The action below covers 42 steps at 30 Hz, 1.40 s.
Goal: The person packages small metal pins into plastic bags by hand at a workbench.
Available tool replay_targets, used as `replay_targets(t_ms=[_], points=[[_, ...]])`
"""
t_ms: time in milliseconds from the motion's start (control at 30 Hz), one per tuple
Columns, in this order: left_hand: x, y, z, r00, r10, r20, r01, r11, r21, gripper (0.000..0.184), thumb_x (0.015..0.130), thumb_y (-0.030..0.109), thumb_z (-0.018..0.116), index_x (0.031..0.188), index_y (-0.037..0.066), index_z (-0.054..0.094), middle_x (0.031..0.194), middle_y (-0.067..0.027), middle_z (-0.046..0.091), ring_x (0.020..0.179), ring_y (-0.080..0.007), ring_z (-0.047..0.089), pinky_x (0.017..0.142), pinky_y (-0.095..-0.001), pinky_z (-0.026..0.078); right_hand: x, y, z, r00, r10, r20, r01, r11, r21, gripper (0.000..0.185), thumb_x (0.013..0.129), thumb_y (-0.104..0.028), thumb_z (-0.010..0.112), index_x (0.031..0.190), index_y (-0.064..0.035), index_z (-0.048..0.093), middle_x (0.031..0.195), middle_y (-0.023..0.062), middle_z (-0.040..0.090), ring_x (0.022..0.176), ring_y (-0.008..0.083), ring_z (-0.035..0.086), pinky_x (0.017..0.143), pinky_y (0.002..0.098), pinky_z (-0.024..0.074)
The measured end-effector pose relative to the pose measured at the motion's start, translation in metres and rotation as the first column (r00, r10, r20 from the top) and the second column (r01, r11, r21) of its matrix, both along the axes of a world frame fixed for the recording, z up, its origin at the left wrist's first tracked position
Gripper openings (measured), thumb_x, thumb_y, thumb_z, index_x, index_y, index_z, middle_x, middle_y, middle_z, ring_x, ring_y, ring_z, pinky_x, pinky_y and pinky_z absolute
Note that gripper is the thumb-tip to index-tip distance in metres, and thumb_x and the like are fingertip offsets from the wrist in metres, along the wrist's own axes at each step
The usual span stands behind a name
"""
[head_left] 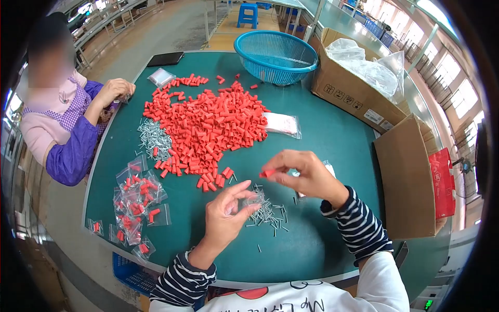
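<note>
My left hand (224, 214) pinches a small clear zip bag (254, 199) between thumb and fingers, above a loose pile of screws (270, 214). What is inside the bag I cannot make out. To its upper right, my right hand (307, 174) grips a red plastic sleeve (267, 173) at its fingertips; whether there is more than one I cannot tell. Beyond both hands spreads a big heap of red plastic sleeves (208, 127), with more screws (154, 139) along its left side. Filled zip bags (136, 209) with red sleeves lie at the table's left.
A blue basket (275, 54) stands at the back of the green table (332, 249). Cardboard boxes (403, 182) line the right side, one holding plastic bags (364, 65). A bag stack (282, 124) lies beside the heap. A co-worker (65, 104) sits at the left edge.
</note>
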<state>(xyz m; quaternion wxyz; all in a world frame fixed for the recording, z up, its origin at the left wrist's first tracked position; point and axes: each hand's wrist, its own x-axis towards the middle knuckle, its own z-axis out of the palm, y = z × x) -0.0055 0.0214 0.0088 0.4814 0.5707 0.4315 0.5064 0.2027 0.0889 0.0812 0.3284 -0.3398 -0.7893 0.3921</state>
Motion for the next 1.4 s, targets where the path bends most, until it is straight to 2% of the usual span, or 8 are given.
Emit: replay_targets(t_ms=[167,500,667,900,1000,1100,1200,1400], points=[[0.005,-0.003,0.002,0.999,0.0,0.054,-0.001,1.0,0.014,0.053,0.072,-0.006,0.077,0.121,0.0,0.057,0.097,-0.0083,0.07,0.058,0.002,0.037,0.051,-0.014,0.031,-0.006,-0.02,0.014,0.987,0.153,0.051,-0.158,0.981,0.116,0.017,0.082,-0.002,0.067,0.098,-0.0012,0.069,0.09,0.0136,0.067,0.08,0.0279,0.064,0.068,0.0348,0.0525],[0.005,-0.005,-0.001,0.999,0.02,-0.026,-0.017,0.991,0.131,0.052,0.072,-0.008,0.076,0.121,0.0,0.058,0.096,-0.0086,0.07,0.057,0.0029,0.038,0.049,-0.0141,0.03,-0.014,-0.04,0.02,0.939,0.081,0.335,-0.156,0.967,0.202,0.017,0.081,-0.004,0.065,0.097,0.0005,0.067,0.083,0.015,0.061,0.072,0.0331,0.062,0.065,0.0397,0.0517],[0.004,-0.007,-0.002,0.981,0.066,-0.18,-0.022,0.971,0.239,0.051,0.07,-0.003,0.079,0.118,0.004,0.062,0.094,-0.0103,0.071,0.067,-0.0107,0.059,0.058,-0.0233,0.048,-0.021,-0.045,0.027,0.921,0.069,0.383,-0.12,0.987,0.11,0.014,0.082,-0.004,0.064,0.095,0.0002,0.064,0.083,0.0148,0.061,0.072,0.0333,0.063,0.064,0.0399,0.052],[0.007,-0.009,0.001,0.999,0.027,-0.039,-0.02,0.986,0.166,0.051,0.069,-0.002,0.079,0.117,0.003,0.062,0.092,-0.0114,0.069,0.081,-0.0174,0.067,0.07,-0.0273,0.053,-0.017,-0.04,0.016,0.975,0.105,0.197,-0.148,0.966,0.214,0.011,0.081,-0.003,0.065,0.091,0.0004,0.062,0.083,0.0141,0.061,0.071,0.033,0.063,0.063,0.0393,0.052],[0.007,-0.007,-0.004,0.992,0.022,-0.122,0.009,0.969,0.248,0.047,0.073,-0.004,0.076,0.118,0.002,0.062,0.095,-0.0135,0.069,0.085,-0.019,0.068,0.072,-0.0278,0.054,-0.019,-0.046,0.015,0.98,0.063,0.189,-0.093,0.984,0.154,0.013,0.08,-0.002,0.066,0.092,-0.0001,0.063,0.083,0.0136,0.062,0.07,0.0321,0.062,0.062,0.0378,0.0513],[0.004,-0.01,0.002,0.978,0.034,-0.204,0.011,0.977,0.215,0.045,0.076,-0.007,0.073,0.118,0.001,0.061,0.1,-0.0142,0.069,0.087,-0.0162,0.067,0.072,-0.0269,0.055,-0.022,-0.049,0.009,0.984,0.019,0.178,-0.047,0.986,0.16,0.015,0.078,-0.001,0.067,0.093,-0.0016,0.064,0.084,0.0128,0.062,0.074,0.0308,0.061,0.066,0.0371,0.0497],[0.01,-0.004,-0.009,0.997,-0.024,0.078,0.006,0.976,0.216,0.052,0.074,-0.011,0.073,0.122,-0.001,0.056,0.103,-0.0113,0.069,0.063,0.0007,0.047,0.052,-0.0153,0.037,-0.019,-0.046,0.003,0.993,-0.013,0.116,-0.018,0.966,0.258,0.018,0.077,0.0,0.066,0.094,-0.0044,0.066,0.092,0.012,0.061,0.083,0.0301,0.059,0.073,0.0379,0.0471],[0.006,-0.007,0.003,0.999,-0.034,0.011,0.032,0.983,0.182,0.051,0.076,-0.01,0.072,0.123,0.0,0.056,0.103,-0.0106,0.07,0.059,0.0021,0.039,0.049,-0.0147,0.032,-0.005,-0.054,-0.001,0.964,-0.048,0.263,-0.053,0.93,0.364,0.033,0.072,0.004,0.063,0.102,-0.0089,0.067,0.11,0.0113,0.057,0.097,0.0298,0.055,0.08,0.038,0.0438]])
